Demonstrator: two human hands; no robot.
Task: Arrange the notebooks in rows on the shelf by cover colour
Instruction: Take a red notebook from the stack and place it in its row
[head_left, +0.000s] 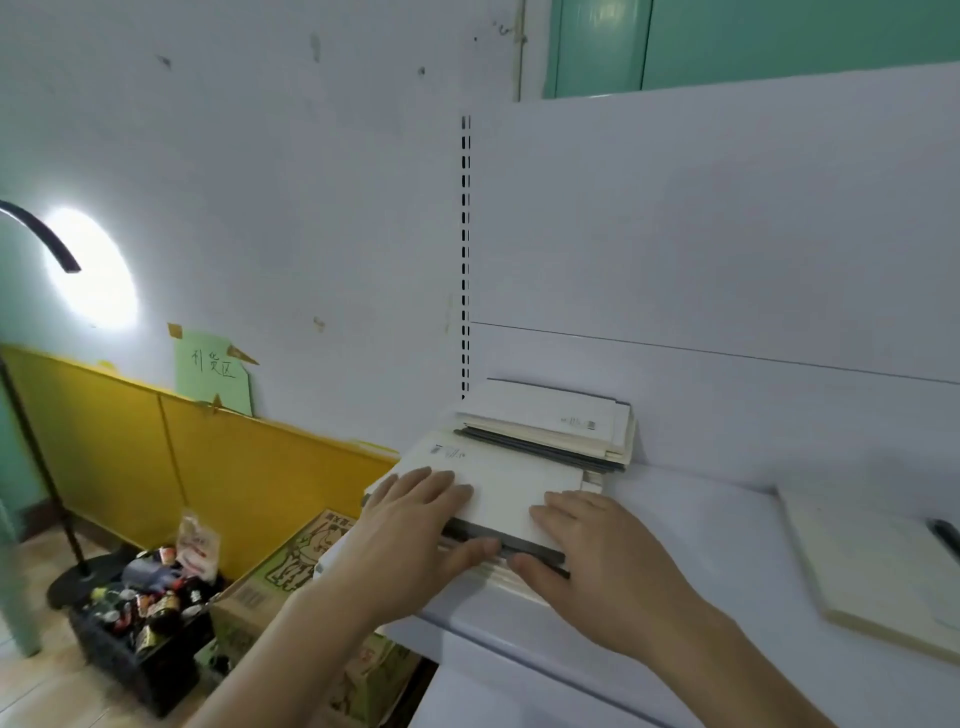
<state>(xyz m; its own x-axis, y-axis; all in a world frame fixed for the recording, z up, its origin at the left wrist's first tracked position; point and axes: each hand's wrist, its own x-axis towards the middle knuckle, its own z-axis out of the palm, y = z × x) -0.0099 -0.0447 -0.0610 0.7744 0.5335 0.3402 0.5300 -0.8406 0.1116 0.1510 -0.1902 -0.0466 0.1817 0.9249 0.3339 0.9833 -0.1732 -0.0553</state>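
Observation:
Two stacks of notebooks lie at the left end of the white shelf (701, 525). The near stack (511, 496) has a cream cover on top with dark and cream covers under it. My left hand (421, 525) lies on its left part, fingers flat on the top cover and thumb against the stack's front edge. My right hand (587, 551) lies on its right part in the same way, thumb at the dark edge. The far stack (550, 423) of white, dark and cream notebooks sits against the back panel. A single cream notebook (872, 566) lies apart at the right.
A dark pen (946, 535) lies at the right edge by the single notebook. Left of the shelf, on the floor, stand a printed cardboard box (291, 571), a black crate of bottles (140, 618) and a lamp stand (41, 467). A slotted upright (465, 249) runs up the back panel.

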